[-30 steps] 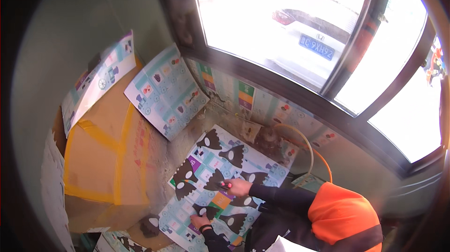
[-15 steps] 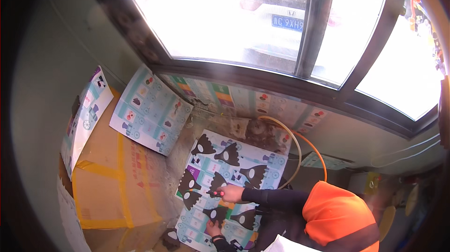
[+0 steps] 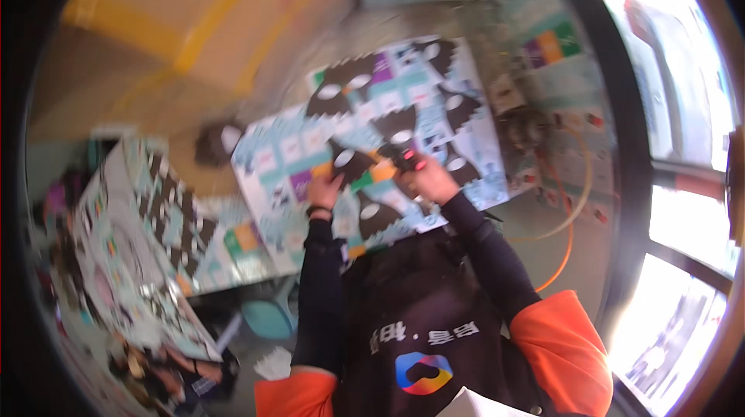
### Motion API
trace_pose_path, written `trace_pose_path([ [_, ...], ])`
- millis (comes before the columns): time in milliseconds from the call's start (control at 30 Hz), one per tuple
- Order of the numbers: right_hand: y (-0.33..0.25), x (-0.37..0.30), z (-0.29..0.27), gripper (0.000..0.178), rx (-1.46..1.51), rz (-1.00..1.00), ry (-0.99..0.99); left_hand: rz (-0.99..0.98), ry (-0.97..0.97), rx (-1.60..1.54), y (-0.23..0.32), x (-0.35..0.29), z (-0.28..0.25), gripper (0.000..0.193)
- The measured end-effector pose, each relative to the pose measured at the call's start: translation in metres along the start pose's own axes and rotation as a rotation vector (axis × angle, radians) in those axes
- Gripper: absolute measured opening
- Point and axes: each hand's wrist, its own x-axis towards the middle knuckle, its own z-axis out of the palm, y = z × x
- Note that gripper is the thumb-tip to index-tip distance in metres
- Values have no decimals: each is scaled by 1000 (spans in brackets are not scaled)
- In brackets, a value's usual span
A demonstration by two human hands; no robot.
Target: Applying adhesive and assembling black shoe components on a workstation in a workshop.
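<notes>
Printed sheets (image 3: 268,157) in pale blue and white lie over the work surface, with several black cut pieces on them. Each piece has a jagged edge and a pale oval. My left hand (image 3: 323,190) pinches the lower edge of one black piece (image 3: 348,165). Just right of that piece, my right hand (image 3: 432,182) is closed around a small dark tool (image 3: 400,155) with pinkish-red spots near the fingers. Blur hides the tool's exact kind. Its dark end lies over the sheets, close to another black piece (image 3: 400,124).
A cardboard box (image 3: 209,21) with yellow tape stands at the far left. More printed sheets with black pieces (image 3: 174,215) lie at left. Hoses (image 3: 570,238) curve at right, below the window frame (image 3: 613,68). A teal seat (image 3: 268,318) shows below the table edge.
My view has turned and dropped toward the sheets, so the window now stands at right and the box at upper left. My hands are now nearly level, side by side.
</notes>
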Motion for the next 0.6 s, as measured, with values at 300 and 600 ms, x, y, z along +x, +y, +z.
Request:
trace_pose_path([
  [300,-19,31,67,36,139,54,-94,-165,93,-307,-8,-28,4,35],
  [600,-16,47,88,25,39,-42,-9,-144,146,-240,-3,-29,11,35],
])
